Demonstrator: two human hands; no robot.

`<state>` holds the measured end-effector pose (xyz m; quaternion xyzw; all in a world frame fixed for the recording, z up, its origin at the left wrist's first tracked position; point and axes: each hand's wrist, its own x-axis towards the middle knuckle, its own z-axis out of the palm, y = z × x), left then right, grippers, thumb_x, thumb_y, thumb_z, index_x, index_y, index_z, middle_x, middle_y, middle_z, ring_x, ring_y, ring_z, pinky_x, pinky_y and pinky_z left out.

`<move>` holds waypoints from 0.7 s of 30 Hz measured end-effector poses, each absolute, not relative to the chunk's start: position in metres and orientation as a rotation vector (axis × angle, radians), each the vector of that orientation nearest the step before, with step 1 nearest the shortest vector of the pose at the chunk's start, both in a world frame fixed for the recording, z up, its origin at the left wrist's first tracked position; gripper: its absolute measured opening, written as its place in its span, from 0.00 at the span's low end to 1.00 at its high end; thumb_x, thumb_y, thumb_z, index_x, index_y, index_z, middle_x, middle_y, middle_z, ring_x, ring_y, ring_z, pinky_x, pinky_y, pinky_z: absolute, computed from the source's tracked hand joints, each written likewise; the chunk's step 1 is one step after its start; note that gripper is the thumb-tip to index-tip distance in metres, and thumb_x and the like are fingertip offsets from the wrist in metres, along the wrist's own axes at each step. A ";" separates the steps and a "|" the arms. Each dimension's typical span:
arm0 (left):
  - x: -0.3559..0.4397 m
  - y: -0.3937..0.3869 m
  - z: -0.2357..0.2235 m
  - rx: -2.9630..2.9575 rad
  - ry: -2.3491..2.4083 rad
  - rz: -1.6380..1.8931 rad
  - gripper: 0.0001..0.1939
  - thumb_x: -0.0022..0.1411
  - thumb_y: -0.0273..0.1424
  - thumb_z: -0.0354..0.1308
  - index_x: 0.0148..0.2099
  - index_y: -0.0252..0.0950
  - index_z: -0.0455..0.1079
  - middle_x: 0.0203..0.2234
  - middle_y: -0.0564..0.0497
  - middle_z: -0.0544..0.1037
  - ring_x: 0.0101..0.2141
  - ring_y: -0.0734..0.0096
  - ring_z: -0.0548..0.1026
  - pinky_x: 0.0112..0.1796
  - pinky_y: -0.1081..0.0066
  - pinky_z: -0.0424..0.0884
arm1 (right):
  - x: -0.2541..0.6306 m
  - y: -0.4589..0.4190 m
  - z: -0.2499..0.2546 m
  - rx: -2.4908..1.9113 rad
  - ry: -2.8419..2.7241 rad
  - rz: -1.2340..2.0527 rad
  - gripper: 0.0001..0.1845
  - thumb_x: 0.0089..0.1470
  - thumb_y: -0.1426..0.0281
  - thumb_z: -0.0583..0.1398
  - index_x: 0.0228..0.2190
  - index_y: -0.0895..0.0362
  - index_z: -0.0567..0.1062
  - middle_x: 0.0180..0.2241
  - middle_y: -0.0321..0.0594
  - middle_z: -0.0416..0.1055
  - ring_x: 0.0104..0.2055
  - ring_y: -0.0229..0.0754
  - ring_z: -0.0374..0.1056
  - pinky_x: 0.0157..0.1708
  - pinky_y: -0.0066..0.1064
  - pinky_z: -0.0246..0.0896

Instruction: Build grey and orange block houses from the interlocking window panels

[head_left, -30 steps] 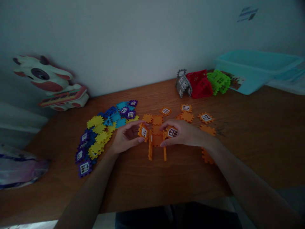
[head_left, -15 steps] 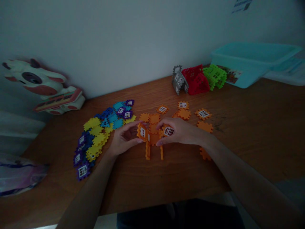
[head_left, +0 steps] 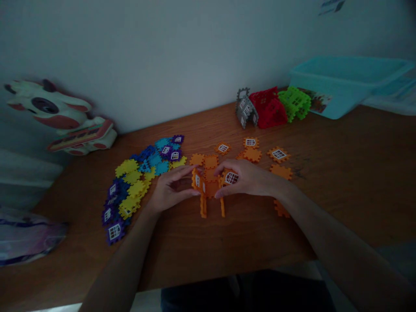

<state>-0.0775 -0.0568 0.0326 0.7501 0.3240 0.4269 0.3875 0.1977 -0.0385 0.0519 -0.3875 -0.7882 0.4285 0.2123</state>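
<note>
Orange interlocking tiles (head_left: 211, 162) are joined flat on the table, with upright tiles along both sides at the near end. My left hand (head_left: 171, 188) pinches an orange window tile (head_left: 198, 180) on the left side between thumb and fingers. That tile stands upright, turned nearly edge-on. On the right side, my right hand (head_left: 245, 178) grips another orange window tile (head_left: 231, 177), its thumb near and its fingers behind. Narrow upright orange pieces (head_left: 203, 206) stand below the left tile, and a similar upright piece (head_left: 222, 207) stands at the right.
Loose orange tiles (head_left: 278, 154) lie at the right. Blue, purple and yellow tiles (head_left: 135, 189) are heaped at the left. Built grey, red (head_left: 268, 108) and green houses stand at the back beside a teal bin (head_left: 344, 86). A cow-shaped toy keyboard (head_left: 81, 136) sits far left.
The window tile in my left hand has turned more edge-on and shifted slightly right, toward the joined tiles. My right hand keeps its grip, almost still.
</note>
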 end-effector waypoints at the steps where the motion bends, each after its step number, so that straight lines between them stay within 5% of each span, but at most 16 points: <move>1: -0.078 -0.057 0.033 1.924 0.827 1.078 0.34 0.51 0.30 0.75 0.60 0.46 0.73 0.53 0.44 0.80 0.49 0.58 0.81 0.48 0.61 0.82 | 0.198 -0.038 0.052 -1.075 -2.190 1.193 0.32 0.42 0.47 0.72 0.45 0.50 0.79 0.48 0.41 0.77 0.46 0.51 0.72 0.47 0.41 0.65; 12: -0.079 -0.057 0.036 2.084 0.919 1.040 0.34 0.50 0.29 0.76 0.59 0.44 0.74 0.51 0.45 0.81 0.48 0.58 0.81 0.50 0.60 0.80 | 0.198 -0.038 0.051 -1.076 -2.153 1.210 0.32 0.41 0.48 0.73 0.44 0.49 0.78 0.49 0.40 0.77 0.49 0.52 0.71 0.49 0.42 0.64; 21: -0.073 -0.060 0.025 1.910 0.874 1.003 0.36 0.50 0.31 0.76 0.61 0.41 0.70 0.55 0.41 0.77 0.53 0.55 0.78 0.56 0.57 0.76 | 0.199 -0.029 0.043 -1.332 -1.564 1.081 0.33 0.41 0.53 0.73 0.44 0.51 0.68 0.41 0.39 0.70 0.38 0.46 0.67 0.34 0.36 0.63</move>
